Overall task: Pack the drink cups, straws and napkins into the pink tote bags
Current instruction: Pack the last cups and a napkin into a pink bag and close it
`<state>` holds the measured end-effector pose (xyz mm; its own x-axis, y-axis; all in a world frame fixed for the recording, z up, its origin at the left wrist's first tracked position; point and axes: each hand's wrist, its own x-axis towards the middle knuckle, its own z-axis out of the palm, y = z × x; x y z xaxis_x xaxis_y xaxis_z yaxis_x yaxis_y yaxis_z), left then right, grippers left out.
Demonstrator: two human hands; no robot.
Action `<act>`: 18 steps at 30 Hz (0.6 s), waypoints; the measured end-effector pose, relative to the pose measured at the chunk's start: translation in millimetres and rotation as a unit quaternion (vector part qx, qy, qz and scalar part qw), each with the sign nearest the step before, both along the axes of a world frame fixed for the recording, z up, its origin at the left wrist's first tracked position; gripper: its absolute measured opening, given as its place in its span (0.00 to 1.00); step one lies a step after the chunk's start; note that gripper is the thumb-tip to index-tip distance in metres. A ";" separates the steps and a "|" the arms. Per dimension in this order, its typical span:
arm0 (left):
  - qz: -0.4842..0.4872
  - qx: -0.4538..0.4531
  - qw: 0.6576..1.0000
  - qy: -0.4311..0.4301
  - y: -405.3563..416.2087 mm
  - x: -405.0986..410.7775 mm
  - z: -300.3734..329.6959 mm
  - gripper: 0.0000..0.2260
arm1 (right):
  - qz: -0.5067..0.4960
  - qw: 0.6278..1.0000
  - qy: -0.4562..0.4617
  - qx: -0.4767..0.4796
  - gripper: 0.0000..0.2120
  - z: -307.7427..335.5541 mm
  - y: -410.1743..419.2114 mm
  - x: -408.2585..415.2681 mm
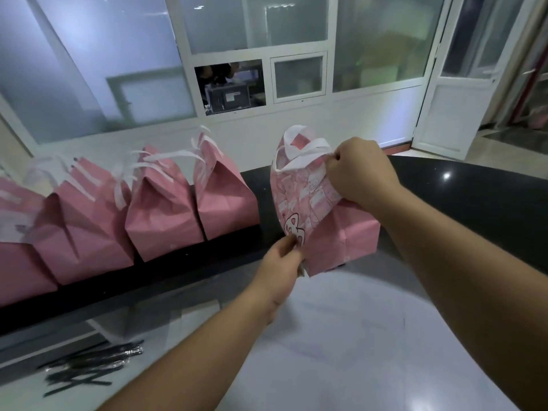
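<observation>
A pink tote bag [305,203] with cartoon print and white handles stands on the raised black counter [474,197], right of centre. My right hand [360,170] pinches its upper edge near the handles. My left hand [281,262] grips its lower front corner. Several more pink tote bags [160,215] with white handles stand in a row to the left on the same counter. A bundle of black wrapped straws [92,364] lies on the lower white surface at the bottom left. No cups or napkins are visible.
A white work surface [355,336] lies below the black counter in front of me. Behind the counter is a white wall with frosted glass windows [261,22]. An open white door [456,114] is at the far right.
</observation>
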<state>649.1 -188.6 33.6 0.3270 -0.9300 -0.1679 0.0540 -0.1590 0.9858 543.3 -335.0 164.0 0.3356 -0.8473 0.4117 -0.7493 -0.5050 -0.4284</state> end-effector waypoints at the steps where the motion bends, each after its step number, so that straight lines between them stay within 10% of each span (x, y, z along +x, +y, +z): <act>1: 0.012 0.006 1.000 -0.016 -7.4 3.7 0.3 0.25 | 0.002 1.000 -0.005 -0.002 0.16 1.0 -7.5 6.1; 4: 0.052 0.028 0.996 -0.065 -24.6 14.3 7.2 0.14 | 0.009 1.000 -0.017 -0.006 0.15 2.9 -30.3 24.8; 18: 0.123 0.065 0.984 -0.115 -108.6 74.6 26.3 0.28 | 0.011 0.999 -0.034 0.004 0.13 -11.6 -120.0 134.1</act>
<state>723.7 -297.2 59.9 0.5825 -0.7937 -0.1753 -0.1160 -0.2947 0.9485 677.4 -455.0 152.4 0.3254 -0.8436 0.4272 -0.7069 -0.5170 -0.4826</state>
